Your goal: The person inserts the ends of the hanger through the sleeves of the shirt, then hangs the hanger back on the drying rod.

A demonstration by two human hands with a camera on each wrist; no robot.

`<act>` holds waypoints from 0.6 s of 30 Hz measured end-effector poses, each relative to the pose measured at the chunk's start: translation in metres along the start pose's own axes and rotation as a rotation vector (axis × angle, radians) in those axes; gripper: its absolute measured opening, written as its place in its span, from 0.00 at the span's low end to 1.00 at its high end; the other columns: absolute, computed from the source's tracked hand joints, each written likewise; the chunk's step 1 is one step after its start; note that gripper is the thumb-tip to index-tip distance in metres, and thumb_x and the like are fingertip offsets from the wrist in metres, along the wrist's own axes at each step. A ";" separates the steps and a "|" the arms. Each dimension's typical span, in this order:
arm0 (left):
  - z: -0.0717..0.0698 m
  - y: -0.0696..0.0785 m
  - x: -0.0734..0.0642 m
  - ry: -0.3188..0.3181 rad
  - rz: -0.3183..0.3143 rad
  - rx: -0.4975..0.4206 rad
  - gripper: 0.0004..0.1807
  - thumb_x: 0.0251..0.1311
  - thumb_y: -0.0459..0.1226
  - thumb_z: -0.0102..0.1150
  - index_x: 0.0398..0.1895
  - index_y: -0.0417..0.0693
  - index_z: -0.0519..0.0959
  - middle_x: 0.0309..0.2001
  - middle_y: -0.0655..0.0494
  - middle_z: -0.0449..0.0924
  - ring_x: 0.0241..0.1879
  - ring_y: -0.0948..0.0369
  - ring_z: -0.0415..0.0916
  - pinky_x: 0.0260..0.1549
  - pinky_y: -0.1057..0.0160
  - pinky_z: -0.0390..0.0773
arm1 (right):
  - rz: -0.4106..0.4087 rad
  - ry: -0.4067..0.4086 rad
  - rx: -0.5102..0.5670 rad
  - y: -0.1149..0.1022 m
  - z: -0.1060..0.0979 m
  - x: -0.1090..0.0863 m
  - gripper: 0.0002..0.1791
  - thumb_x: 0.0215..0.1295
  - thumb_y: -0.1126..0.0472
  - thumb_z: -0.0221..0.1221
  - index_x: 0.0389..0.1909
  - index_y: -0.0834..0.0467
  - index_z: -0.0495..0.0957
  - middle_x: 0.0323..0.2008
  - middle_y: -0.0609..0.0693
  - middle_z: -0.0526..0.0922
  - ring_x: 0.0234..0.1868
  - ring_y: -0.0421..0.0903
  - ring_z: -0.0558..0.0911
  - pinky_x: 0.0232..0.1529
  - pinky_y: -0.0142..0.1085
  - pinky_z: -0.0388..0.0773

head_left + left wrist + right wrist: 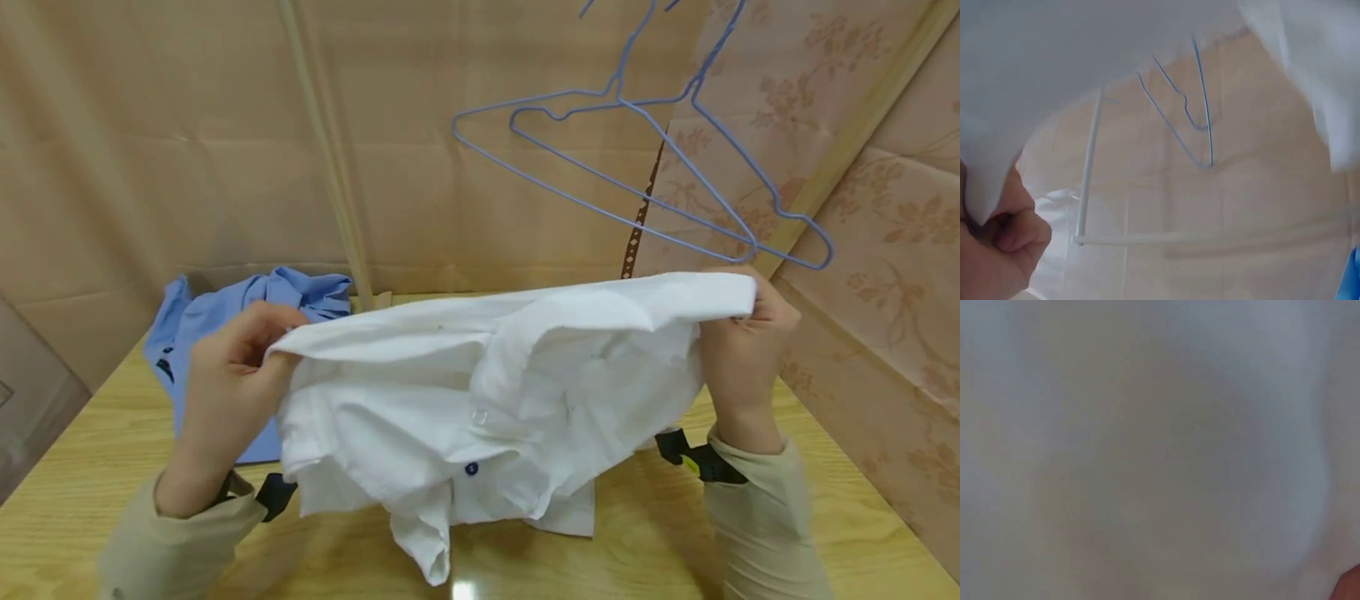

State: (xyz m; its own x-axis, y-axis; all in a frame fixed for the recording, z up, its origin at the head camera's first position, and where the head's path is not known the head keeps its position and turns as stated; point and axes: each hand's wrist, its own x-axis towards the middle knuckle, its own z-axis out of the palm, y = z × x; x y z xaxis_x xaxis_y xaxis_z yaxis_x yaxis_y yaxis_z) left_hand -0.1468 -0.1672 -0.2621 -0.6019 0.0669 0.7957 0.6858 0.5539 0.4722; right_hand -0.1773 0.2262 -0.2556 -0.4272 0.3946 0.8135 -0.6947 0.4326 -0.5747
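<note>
Illegibly, a yellow mark (690, 465) shows below right hand (746, 354) gripping white shirt (510, 400).

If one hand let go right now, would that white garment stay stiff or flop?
Probably flop: the white garment sags in loose folds between the left hand and right hand. The freed end would likely droop, as its lower edge already hangs unevenly. It seems unlikely to break, being mostly soft, creased cloth.
</note>
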 end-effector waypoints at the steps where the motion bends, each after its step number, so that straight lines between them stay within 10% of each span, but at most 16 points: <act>1: 0.000 0.000 0.000 0.004 0.032 -0.001 0.07 0.49 0.22 0.53 0.27 0.38 0.79 0.21 0.64 0.73 0.14 0.73 0.61 0.11 0.76 0.60 | -0.024 0.033 -0.013 0.000 -0.002 0.002 0.09 0.53 0.73 0.55 0.16 0.65 0.78 0.15 0.38 0.75 0.15 0.33 0.66 0.19 0.23 0.60; 8: 0.002 -0.005 0.004 -0.041 0.150 0.111 0.06 0.48 0.25 0.58 0.25 0.43 0.80 0.16 0.59 0.73 0.13 0.75 0.57 0.13 0.77 0.57 | -0.090 0.055 -0.199 0.000 -0.018 0.009 0.11 0.49 0.74 0.53 0.11 0.71 0.67 0.09 0.36 0.61 0.13 0.31 0.54 0.17 0.24 0.47; 13: 0.004 -0.014 0.005 -0.056 0.022 0.121 0.04 0.57 0.28 0.54 0.30 0.42 0.78 0.16 0.57 0.72 0.13 0.73 0.58 0.11 0.74 0.57 | -0.060 -0.103 -0.363 0.004 -0.016 0.007 0.06 0.48 0.70 0.56 0.15 0.66 0.73 0.10 0.39 0.65 0.14 0.30 0.57 0.16 0.24 0.51; 18: 0.006 -0.032 0.007 0.092 -0.095 0.191 0.07 0.61 0.33 0.51 0.29 0.39 0.76 0.14 0.56 0.63 0.15 0.75 0.56 0.13 0.72 0.55 | -0.135 -0.356 -0.500 0.010 -0.008 0.002 0.02 0.48 0.68 0.59 0.24 0.61 0.80 0.13 0.50 0.72 0.17 0.29 0.60 0.18 0.26 0.55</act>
State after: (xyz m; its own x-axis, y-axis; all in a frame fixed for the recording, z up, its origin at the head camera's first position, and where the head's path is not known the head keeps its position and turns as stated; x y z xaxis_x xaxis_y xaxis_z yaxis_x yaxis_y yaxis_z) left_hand -0.1756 -0.1797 -0.2739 -0.6141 -0.0642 0.7866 0.5327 0.7017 0.4732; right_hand -0.1803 0.2377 -0.2601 -0.5812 0.0527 0.8121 -0.4385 0.8203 -0.3671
